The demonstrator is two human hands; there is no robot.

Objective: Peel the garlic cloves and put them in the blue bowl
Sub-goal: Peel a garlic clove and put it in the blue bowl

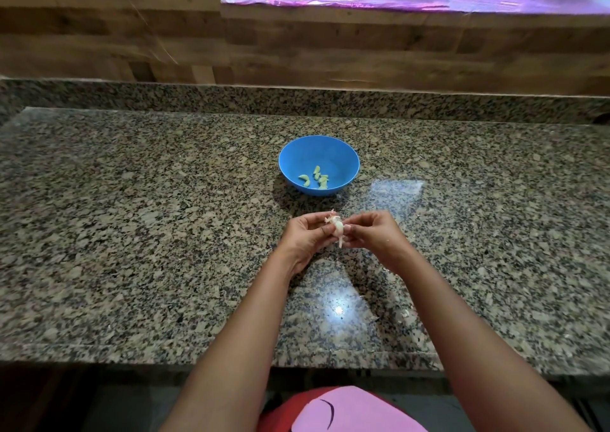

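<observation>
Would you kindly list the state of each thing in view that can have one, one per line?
blue bowl: upright on the counter, holding several peeled cloves
peeled cloves: lying loose in the bowl's bottom
garlic clove: held above the counter between both hands, skin partly loose
left hand: pinching the clove
right hand: pinching the clove
granite counter: bare, glossy, bits of skin near the front edge
</observation>
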